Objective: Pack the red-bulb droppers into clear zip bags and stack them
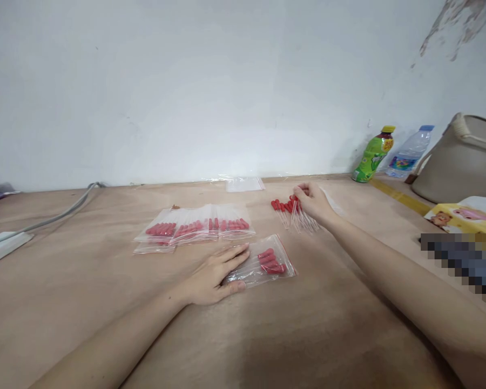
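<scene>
My left hand [218, 273] lies flat with fingers spread on a clear zip bag [251, 275], pressing it to the table. Inside that bag are several droppers with red rubber bulbs [271, 262]. Over a loose pile of droppers [285, 208] with red bulbs and clear thin tubes is my right hand [311, 199], its fingers closed at a red bulb. The palm partly hides the pile. Left of the pile, a row of filled zip bags [194, 224] lies overlapping, with red bulbs showing through.
An unfilled zip bag [245, 185] lies by the wall. At the back right stand a green bottle [372, 156], a clear water bottle [409, 154] and a grey-beige basket [461, 162]. A yellow patterned packet [449, 219] is at right. A grey cable [73, 208] runs along the left.
</scene>
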### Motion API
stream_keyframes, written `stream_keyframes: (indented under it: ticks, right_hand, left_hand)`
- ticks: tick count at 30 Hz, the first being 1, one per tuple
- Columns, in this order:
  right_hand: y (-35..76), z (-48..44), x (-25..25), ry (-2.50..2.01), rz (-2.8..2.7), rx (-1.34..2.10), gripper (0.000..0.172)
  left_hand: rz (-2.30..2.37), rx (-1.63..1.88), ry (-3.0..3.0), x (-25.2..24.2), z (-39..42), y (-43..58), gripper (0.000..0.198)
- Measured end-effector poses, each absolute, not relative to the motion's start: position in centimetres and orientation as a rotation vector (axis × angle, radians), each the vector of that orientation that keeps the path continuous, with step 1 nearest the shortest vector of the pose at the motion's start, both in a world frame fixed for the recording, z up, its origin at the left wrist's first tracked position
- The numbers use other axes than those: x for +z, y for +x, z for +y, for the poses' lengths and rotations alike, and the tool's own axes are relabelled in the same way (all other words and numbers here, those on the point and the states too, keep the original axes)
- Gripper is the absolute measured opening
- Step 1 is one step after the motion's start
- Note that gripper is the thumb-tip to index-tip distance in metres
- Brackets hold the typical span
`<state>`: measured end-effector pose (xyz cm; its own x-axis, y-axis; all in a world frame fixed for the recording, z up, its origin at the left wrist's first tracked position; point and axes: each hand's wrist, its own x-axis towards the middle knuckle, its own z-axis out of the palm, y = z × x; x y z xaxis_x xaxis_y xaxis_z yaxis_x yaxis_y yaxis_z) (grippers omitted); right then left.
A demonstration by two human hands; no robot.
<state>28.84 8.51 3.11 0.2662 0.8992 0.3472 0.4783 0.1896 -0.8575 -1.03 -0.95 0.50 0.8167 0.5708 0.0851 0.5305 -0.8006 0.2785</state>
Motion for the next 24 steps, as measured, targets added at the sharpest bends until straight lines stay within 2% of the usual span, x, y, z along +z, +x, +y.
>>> stream_keyframes:
  ticks: [4, 8, 13, 18, 24]
  right_hand:
    - [29.3, 4.6, 2.1, -1.169, -1.051, 0.825, 0.022]
    - [28.7, 2.2, 0.5, -1.098, -0.765, 1.116, 0.015]
    - [27.0, 1.4, -0.4, -1.069, -0.646, 1.333, 0.017]
    - [26.5, 0.7, -0.6, -1.159, -0.913, 1.406, 0.009]
    - [27.3, 0.6, -0.4, -1.135, -1.392, 1.496, 0.034]
  left_hand:
    - [0.864, 0.246, 2.767, 0.5, -1.0, -1.0, 0.062]
    - [0.859, 0.274, 2.758, 0.6, -1.2, -1.0, 0.064]
    - [0.866, 0.269, 2.749, 0.7, -1.2, -1.0, 0.065]
    - [0.856, 0.279, 2.737, 0.8, -1.3, -1.0, 0.064]
    - [0.845, 0.284, 2.732, 0.8, -1.3, -1.0, 0.064]
